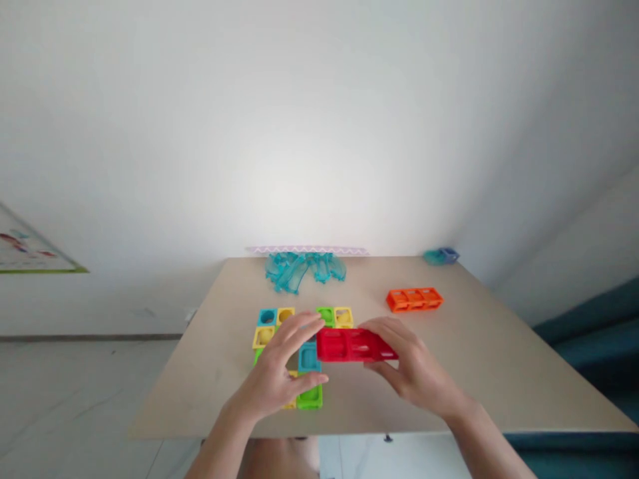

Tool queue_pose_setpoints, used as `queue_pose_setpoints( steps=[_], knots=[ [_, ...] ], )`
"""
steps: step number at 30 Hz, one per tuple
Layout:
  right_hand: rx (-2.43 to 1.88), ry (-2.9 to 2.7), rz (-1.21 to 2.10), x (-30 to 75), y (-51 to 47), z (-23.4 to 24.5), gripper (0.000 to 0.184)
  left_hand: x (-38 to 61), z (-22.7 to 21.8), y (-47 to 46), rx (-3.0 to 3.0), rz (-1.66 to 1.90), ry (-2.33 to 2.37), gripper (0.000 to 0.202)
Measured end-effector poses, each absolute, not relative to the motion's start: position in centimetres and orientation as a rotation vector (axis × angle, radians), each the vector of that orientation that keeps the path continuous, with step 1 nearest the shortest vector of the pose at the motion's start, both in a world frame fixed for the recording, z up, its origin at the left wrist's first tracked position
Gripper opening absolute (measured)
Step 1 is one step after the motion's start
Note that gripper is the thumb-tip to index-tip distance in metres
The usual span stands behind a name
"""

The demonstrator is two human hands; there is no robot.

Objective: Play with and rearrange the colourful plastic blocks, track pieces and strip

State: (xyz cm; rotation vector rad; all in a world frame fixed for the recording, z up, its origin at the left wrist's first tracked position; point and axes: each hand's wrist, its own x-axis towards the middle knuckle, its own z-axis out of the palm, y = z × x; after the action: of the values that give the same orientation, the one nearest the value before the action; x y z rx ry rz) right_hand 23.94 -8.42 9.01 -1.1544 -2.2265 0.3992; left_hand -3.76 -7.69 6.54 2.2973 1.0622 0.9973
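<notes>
My right hand (417, 356) grips the right end of a red block frame (344, 345), a long piece with square openings, fingers on top and thumb underneath. My left hand (274, 366) is open at the frame's other end. Its fingertips come close to the upper left corner, and a gap shows between the thumb and the red piece. Beneath both hands, yellow, green and blue square blocks (310, 358) lie joined on the table. My left hand and the red frame hide part of them.
An orange block frame (415, 300) rests to the right on the table (200, 372). Clear teal plastic pieces (299, 267) lie at the back beside a pale purple zigzag strip (309, 250) along the wall. Small blue pieces (442, 256) sit at the far right corner.
</notes>
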Motion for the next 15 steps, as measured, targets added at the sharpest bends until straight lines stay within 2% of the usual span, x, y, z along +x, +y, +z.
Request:
queue_pose_setpoints(
  steps=[4,8,12,15],
  knots=[
    [-1.466,-2.205,0.2,32.7,-7.7,4.7,0.036,-3.2,3.5,-7.8,2.354,0.781,1.473,0.061],
    [-1.852,-2.23,0.24,39.3,-7.5,1.7,0.051,-2.3,0.9,-7.7,2.489,0.517,1.661,0.055],
    [-1.857,-2.272,0.155,39.8,-7.6,1.7,0.074,-2.0,0.4,-7.7,2.552,0.451,1.69,0.053],
    [-1.862,-2.2,0.011,37.4,-6.9,1.6,0.073,-2.1,0.4,-7.6,2.558,0.454,1.7,0.053]
  ],
)
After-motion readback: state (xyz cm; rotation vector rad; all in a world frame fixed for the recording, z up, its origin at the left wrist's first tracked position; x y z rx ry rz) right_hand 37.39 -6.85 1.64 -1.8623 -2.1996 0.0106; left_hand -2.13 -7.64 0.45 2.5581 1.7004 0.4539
